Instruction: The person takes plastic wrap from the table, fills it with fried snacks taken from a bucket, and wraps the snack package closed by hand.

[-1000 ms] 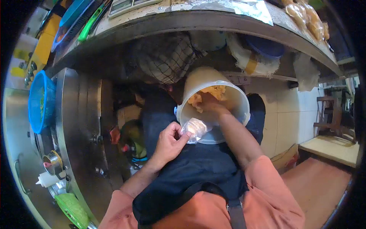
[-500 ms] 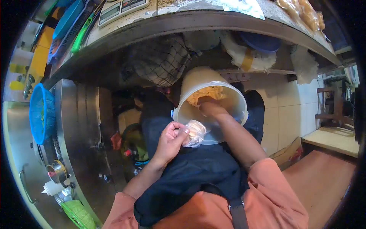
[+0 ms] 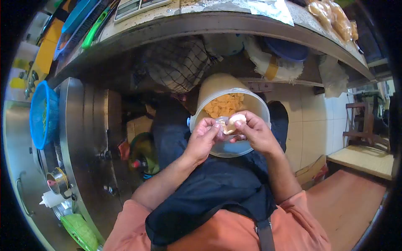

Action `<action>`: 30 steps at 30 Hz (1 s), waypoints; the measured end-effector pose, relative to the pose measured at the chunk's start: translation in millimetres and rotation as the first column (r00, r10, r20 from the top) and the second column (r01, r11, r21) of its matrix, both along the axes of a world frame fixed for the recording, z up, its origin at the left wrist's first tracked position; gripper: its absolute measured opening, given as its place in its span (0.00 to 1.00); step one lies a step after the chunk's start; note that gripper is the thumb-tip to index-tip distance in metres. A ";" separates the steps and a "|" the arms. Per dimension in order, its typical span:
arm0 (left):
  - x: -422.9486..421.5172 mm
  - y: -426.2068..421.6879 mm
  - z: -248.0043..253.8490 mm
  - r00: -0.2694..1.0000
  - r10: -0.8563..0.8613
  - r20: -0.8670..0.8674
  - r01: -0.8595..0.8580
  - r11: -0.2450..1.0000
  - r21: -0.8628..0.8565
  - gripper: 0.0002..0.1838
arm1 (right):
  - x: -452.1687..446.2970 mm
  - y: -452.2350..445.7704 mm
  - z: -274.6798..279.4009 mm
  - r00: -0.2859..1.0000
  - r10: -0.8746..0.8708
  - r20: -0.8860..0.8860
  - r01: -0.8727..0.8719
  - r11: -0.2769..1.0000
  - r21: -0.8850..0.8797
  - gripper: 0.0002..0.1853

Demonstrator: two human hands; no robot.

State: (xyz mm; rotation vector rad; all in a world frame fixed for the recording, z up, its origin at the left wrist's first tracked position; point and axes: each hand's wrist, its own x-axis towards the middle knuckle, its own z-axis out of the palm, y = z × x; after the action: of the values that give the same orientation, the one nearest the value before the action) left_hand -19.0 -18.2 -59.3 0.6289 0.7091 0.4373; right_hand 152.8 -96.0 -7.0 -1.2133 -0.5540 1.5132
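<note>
My left hand pinches a small clear plastic bag over the near rim of a translucent bucket. Close against the bag's mouth, my right hand grips thin, pale, round chips between thumb and fingers. How many chips it holds, and how many are inside the bag, I cannot tell. The bucket lies tilted toward me between my legs. Heaped in its far part are yellow-orange chips.
Above the bucket runs a worktop edge, with a scale and plastic bags of food on top. To the left stand a metal cabinet and a blue basket. A checked cloth hangs under the worktop.
My right hand has come up out of the bucket with pale chips and met the bag. My left hand has shifted slightly right, still holding the bag.
</note>
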 end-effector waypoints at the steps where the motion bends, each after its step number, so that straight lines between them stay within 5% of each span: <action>1: 1.5 -0.5 5.0 0.999 0.036 0.014 -0.035 0.998 -0.056 0.08 | -1.9 -0.3 0.6 0.996 0.029 0.084 -0.030 1.000 0.009 0.13; 3: -2.6 -0.1 0.1 1.000 0.024 0.012 -0.023 0.998 -0.053 0.08 | -2.7 -3.0 -5.9 0.994 0.034 0.108 -0.037 0.999 0.026 0.14; 5: -5.3 -2.1 -3.6 1.000 0.007 0.011 -0.006 0.999 -0.052 0.09 | -3.3 -4.1 -8.5 0.925 0.061 0.376 -0.078 0.997 0.030 0.12; 6: -5.1 -2.9 -2.3 1.000 0.027 0.009 -0.026 0.997 -0.073 0.09 | -4.0 -4.1 -7.2 0.924 0.061 0.376 -0.078 0.996 0.030 0.12; 8: -5.6 -3.3 -1.5 0.999 0.048 0.007 -0.047 0.994 -0.094 0.09 | -7.2 -2.6 -1.1 0.715 0.111 0.691 -0.139 0.990 -0.015 0.11; 9: -6.3 -2.9 -1.3 0.999 0.045 0.019 -0.043 0.994 -0.096 0.10 | -9.5 -0.9 2.3 0.713 0.113 0.692 -0.140 0.990 -0.016 0.11; 12: -9.7 -2.7 1.7 0.999 0.034 -0.005 -0.035 0.996 -0.077 0.12 | -14.7 0.7 8.6 0.379 0.049 0.924 -0.317 0.945 0.080 0.16; 17: -23.5 -5.2 8.3 0.990 -0.005 -0.139 0.013 0.998 0.061 0.20 | 5.2 7.0 21.8 0.632 0.164 0.758 -0.211 0.977 -0.035 0.15; 19: -30.7 -10.8 14.2 0.982 0.005 -0.191 0.029 0.984 0.174 0.27 | 18.1 12.6 9.6 0.457 0.255 0.852 -0.165 0.966 -0.201 0.16; 21: -43.2 -14.5 8.1 0.968 -0.003 -0.249 0.077 0.955 0.286 0.26 | 23.4 18.1 -22.2 0.478 0.209 0.853 -0.126 0.977 -0.169 0.15; 23: -52.4 -15.8 -2.7 0.951 -0.003 -0.308 0.129 0.911 0.391 0.25 | 33.0 33.4 -60.2 0.190 0.302 0.934 -0.166 0.948 -0.273 0.15; 25: -58.3 -15.3 -11.9 0.906 0.047 -0.420 0.225 0.787 0.574 0.18 | 31.0 54.9 -91.0 0.168 0.358 0.918 -0.104 0.933 -0.345 0.15; 30: -63.5 -10.5 12.5 0.819 0.005 -0.573 0.409 0.694 0.592 0.12 | 24.1 99.1 -169.1 0.111 0.644 0.757 -0.143 0.764 -0.629 0.18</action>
State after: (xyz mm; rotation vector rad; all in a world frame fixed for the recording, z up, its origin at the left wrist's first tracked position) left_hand -82.5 -28.7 -46.8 1.6009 0.9944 0.2964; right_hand 176.9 3.1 -176.1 -2.5645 -1.6077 1.0955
